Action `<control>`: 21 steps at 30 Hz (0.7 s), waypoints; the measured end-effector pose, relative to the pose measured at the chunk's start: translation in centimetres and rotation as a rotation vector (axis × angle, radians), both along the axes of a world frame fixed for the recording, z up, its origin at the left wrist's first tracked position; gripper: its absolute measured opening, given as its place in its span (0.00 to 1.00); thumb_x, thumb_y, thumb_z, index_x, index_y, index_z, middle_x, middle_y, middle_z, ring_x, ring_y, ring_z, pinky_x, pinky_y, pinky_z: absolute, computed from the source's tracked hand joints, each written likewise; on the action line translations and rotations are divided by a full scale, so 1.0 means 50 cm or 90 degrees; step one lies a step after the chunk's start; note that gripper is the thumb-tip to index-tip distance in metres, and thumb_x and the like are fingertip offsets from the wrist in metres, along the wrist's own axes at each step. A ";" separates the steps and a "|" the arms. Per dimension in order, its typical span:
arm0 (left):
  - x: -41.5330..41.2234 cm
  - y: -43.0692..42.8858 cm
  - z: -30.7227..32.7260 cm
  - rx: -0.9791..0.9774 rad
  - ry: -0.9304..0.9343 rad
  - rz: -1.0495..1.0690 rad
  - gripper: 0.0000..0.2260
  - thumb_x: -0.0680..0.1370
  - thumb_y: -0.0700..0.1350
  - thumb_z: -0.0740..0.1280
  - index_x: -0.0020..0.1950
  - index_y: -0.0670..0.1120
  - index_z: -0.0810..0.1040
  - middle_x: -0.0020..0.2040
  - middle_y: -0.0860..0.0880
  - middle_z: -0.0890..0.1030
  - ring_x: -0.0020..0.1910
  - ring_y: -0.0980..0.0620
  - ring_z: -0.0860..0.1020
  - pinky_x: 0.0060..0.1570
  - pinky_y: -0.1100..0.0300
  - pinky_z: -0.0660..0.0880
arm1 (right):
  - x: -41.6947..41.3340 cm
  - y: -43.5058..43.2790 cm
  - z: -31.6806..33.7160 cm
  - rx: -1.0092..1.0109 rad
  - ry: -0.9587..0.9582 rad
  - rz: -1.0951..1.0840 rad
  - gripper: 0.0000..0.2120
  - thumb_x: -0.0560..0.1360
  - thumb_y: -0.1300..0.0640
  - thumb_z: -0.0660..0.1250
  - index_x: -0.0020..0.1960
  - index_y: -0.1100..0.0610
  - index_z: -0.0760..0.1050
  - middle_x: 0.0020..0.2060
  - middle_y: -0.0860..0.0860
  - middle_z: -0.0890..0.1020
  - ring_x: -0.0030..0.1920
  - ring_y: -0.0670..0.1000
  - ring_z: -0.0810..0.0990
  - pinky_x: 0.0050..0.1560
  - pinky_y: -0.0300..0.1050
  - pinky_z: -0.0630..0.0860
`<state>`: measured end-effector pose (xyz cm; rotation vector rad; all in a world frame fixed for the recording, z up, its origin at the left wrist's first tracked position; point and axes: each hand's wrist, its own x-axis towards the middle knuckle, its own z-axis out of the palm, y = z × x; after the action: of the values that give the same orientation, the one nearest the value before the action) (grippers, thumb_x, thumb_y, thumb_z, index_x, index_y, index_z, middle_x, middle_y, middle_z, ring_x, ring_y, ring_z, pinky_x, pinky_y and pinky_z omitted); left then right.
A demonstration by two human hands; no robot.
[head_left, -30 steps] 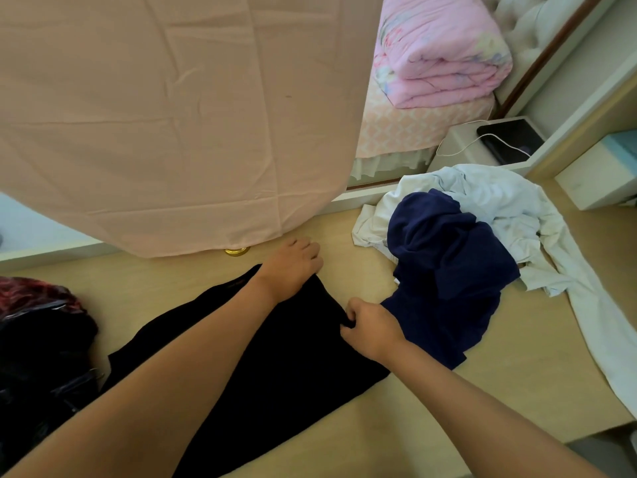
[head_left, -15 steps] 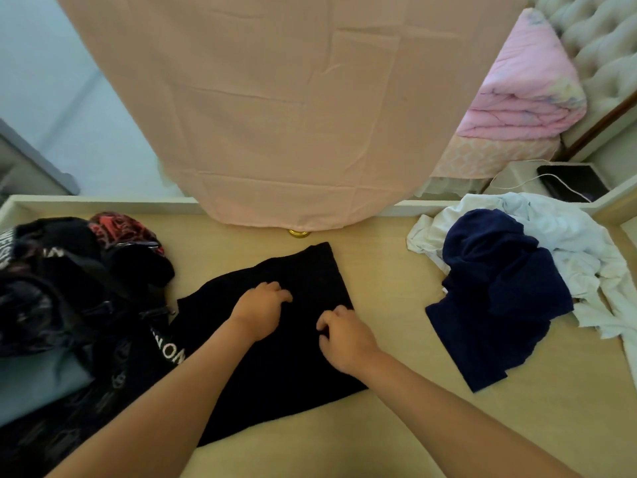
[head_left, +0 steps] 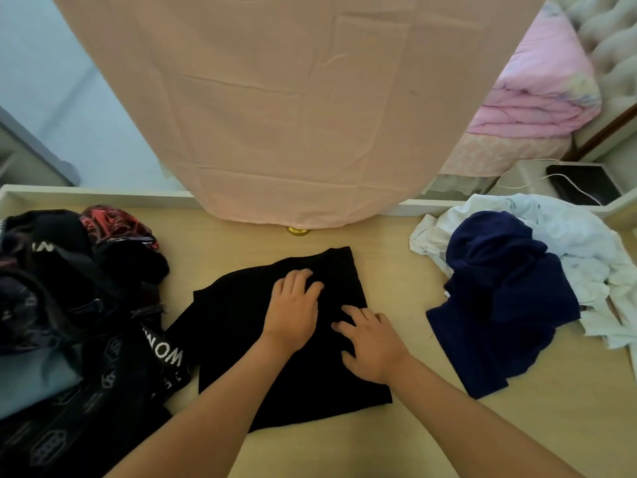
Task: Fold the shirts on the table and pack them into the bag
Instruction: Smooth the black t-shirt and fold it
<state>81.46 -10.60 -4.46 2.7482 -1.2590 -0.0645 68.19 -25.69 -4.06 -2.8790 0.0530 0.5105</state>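
Bag [head_left: 69,426] partly beyond left edge.

2 forearms [head_left: 213,408], left hand [head_left: 293,319] and right hand [head_left: 372,346] are bare.

Left hand [head_left: 293,313] and right hand [head_left: 374,346] press flat on the black shirt [head_left: 241,343] on the table [head_left: 396,281].

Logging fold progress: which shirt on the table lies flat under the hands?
The black shirt in the middle; the navy shirt and white shirt lie crumpled at the right.
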 end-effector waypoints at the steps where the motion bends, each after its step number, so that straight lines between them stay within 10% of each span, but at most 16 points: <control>1: 0.010 -0.028 0.002 0.030 -0.001 -0.068 0.20 0.81 0.50 0.58 0.74 0.51 0.66 0.76 0.45 0.63 0.74 0.44 0.63 0.70 0.48 0.63 | -0.005 -0.009 -0.002 0.001 -0.020 -0.003 0.25 0.74 0.43 0.60 0.70 0.47 0.70 0.71 0.54 0.67 0.68 0.57 0.68 0.64 0.55 0.68; 5: 0.046 -0.136 -0.015 0.235 0.111 -0.165 0.29 0.83 0.58 0.52 0.80 0.53 0.43 0.80 0.48 0.40 0.79 0.45 0.41 0.76 0.42 0.47 | -0.003 -0.047 -0.011 0.008 -0.110 0.022 0.15 0.70 0.45 0.63 0.54 0.49 0.77 0.51 0.51 0.74 0.52 0.55 0.74 0.53 0.51 0.73; 9: 0.082 -0.181 -0.032 0.275 0.164 -0.191 0.33 0.82 0.60 0.53 0.80 0.51 0.41 0.80 0.48 0.40 0.79 0.47 0.39 0.77 0.44 0.46 | 0.017 -0.079 -0.022 0.018 -0.131 0.026 0.21 0.65 0.47 0.73 0.56 0.52 0.75 0.61 0.55 0.73 0.63 0.58 0.71 0.65 0.53 0.71; 16: -0.006 -0.068 -0.037 -0.007 0.052 0.032 0.21 0.77 0.45 0.62 0.71 0.46 0.70 0.71 0.44 0.68 0.69 0.43 0.69 0.65 0.48 0.69 | 0.083 -0.117 -0.032 -0.017 -0.029 0.051 0.38 0.79 0.40 0.58 0.81 0.51 0.45 0.80 0.54 0.43 0.80 0.54 0.40 0.78 0.53 0.40; 21: -0.088 0.038 -0.063 -0.033 0.038 0.156 0.13 0.77 0.52 0.65 0.58 0.48 0.76 0.57 0.47 0.75 0.54 0.47 0.74 0.52 0.52 0.71 | 0.116 -0.124 -0.053 -0.069 0.059 0.072 0.40 0.72 0.26 0.38 0.79 0.40 0.35 0.78 0.51 0.33 0.78 0.52 0.32 0.78 0.60 0.42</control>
<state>77.06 -8.72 -7.60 2.8088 -0.8885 -0.0888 74.00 -31.91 -6.73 -2.9745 -0.0694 0.6813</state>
